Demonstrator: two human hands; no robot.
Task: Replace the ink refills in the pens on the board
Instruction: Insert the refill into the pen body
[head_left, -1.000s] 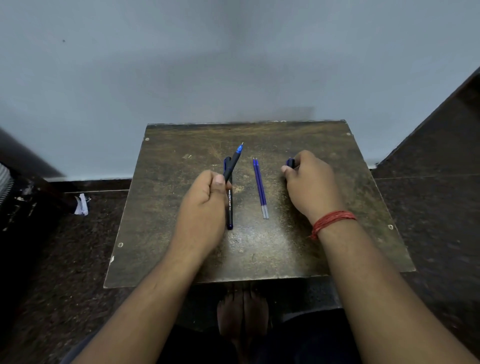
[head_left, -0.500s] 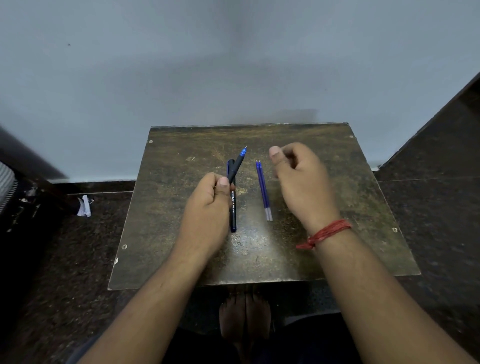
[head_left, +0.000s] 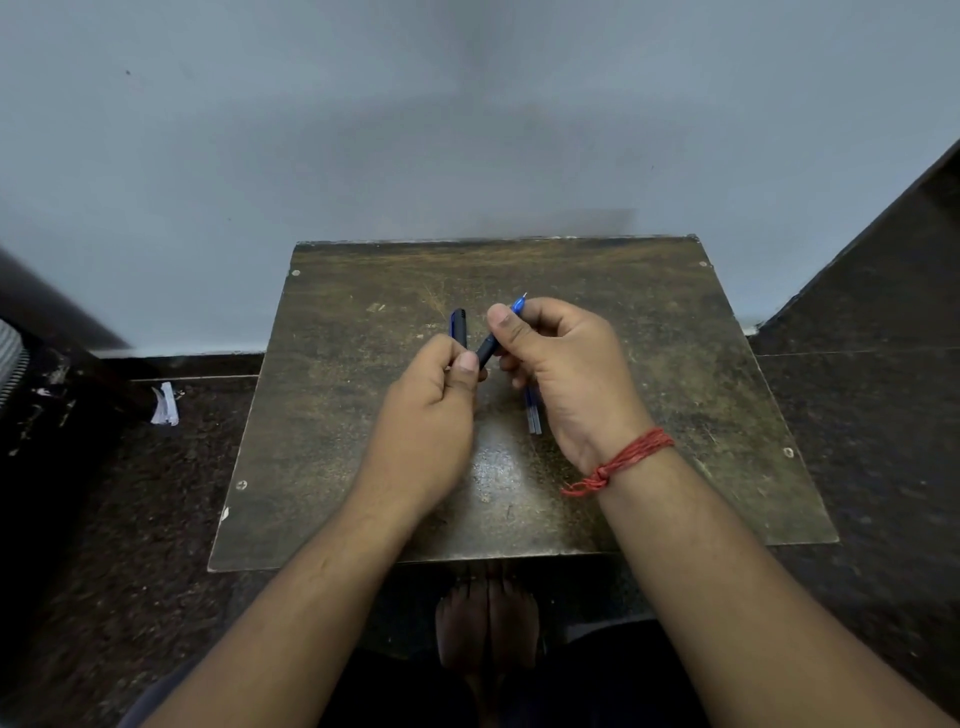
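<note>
From the head camera, you are looking down at a worn brown board (head_left: 649, 364) set against a pale wall (head_left: 467, 130), with dark floor (head_left: 857, 441) to either side.

Both your hands are raised just above the middle of the board and meet on one pen (head_left: 489, 347). Your left hand (head_left: 431, 415) has its fingers curled round the lower part of the black barrel, thumb pressed on top near the middle. Your right hand (head_left: 566, 374) pinches the upper part of the same pen between thumb and curled fingers; the blue tip pokes out past your thumb, pointing away from you and a little to the right. The pen is tilted, lower end toward your left hand.

Just left of your left thumb, the dark end of a second pen (head_left: 458, 325) sticks out beyond your knuckles; the rest of it is hidden behind that hand, so you cannot tell from here whether it lies on the board or is touched.

The blue refills (head_left: 534, 418) lie on the board under your right palm, with only their pale near ends showing.

A red thread band (head_left: 623, 460) circles your right wrist. A scrap of white paper (head_left: 165, 410) lies on the floor to the left of the board. Your bare feet (head_left: 488, 629) show below the near edge.
</note>
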